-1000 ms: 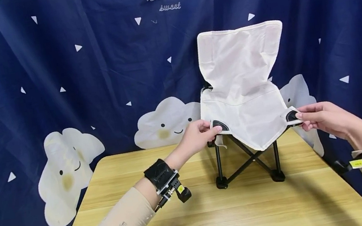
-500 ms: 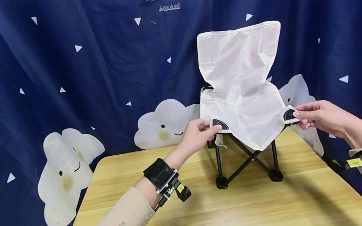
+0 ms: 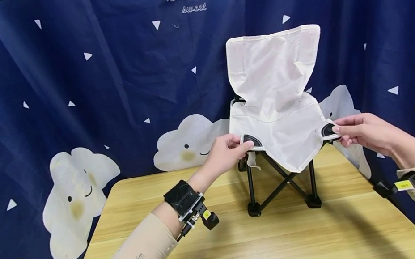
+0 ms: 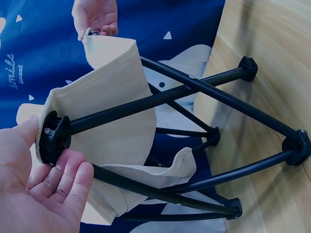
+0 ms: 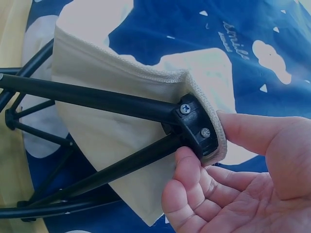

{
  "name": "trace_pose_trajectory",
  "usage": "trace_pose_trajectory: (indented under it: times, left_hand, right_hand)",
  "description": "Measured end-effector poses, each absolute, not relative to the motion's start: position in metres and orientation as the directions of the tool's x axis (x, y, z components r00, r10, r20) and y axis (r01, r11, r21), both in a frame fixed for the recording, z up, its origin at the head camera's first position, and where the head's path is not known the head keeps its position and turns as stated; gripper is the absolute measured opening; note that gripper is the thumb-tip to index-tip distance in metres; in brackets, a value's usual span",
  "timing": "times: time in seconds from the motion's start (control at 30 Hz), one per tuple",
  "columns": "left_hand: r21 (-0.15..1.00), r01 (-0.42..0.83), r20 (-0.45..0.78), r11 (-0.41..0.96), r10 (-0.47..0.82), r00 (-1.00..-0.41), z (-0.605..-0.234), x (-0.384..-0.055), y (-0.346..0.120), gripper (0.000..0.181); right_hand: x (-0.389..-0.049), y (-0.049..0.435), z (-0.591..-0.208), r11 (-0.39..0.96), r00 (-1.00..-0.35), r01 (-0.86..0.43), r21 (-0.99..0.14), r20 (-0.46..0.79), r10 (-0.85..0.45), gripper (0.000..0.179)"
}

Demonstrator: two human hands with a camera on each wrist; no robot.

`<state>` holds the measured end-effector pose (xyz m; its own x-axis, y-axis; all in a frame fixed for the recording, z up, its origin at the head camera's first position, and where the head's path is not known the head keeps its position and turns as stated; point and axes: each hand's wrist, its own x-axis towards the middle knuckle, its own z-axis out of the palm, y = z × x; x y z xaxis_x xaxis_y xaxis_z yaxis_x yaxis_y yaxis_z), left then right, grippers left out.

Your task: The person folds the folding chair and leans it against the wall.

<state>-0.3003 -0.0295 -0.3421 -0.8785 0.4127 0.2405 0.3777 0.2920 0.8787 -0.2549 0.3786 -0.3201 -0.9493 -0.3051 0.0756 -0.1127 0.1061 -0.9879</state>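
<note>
A small folding chair [image 3: 281, 122] with white fabric and black crossed tube legs stands on the wooden table [image 3: 168, 244]. My left hand [image 3: 225, 154] pinches the seat's front left corner, thumb on the black corner patch [image 3: 251, 141]. At the front right corner my right hand [image 3: 367, 133] does the same, its thumb on the other patch [image 3: 327, 130]. The left wrist view shows the fingers curled under a black plastic joint [image 4: 54, 137] beneath the fabric. In the right wrist view, fingertips touch a similar screwed joint [image 5: 194, 127]. The seat fabric sags between both corners.
A dark blue curtain [image 3: 122, 79] with white clouds and triangles hangs behind the table. A loose white strap [image 3: 252, 161] dangles under the seat's left side. Black feet [image 3: 313, 201] of the chair rest on the tabletop.
My right hand has moved slightly left, bringing the right seat corner and right front leg inward, so the chair is a little narrower. My left hand stays nearly in place.
</note>
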Motion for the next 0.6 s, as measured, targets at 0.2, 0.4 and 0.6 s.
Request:
trace_pose_trajectory:
  times: [0.2, 0.4, 0.6]
  left_hand:
    - [0.872, 0.387, 0.248, 0.301, 0.409, -0.878, -0.3409, -0.3009, -0.0287, 0.026]
    - [0.863, 0.393, 0.249, 0.316, 0.411, -0.877, -0.3400, -0.3024, -0.0282, 0.026]
    - [0.868, 0.387, 0.247, 0.310, 0.407, -0.880, -0.3399, -0.3036, -0.0279, 0.027]
  right_hand:
    - [-0.2571, 0.3766, -0.3199, 0.087, -0.948, -0.118, -0.989, 0.086, -0.306, 0.040]
    - [-0.2581, 0.3747, -0.3189, 0.089, -0.945, -0.130, -0.988, 0.096, -0.313, 0.040]
    - [-0.2596, 0.3734, -0.3183, 0.076, -0.942, -0.134, -0.988, 0.103, -0.319, 0.040]
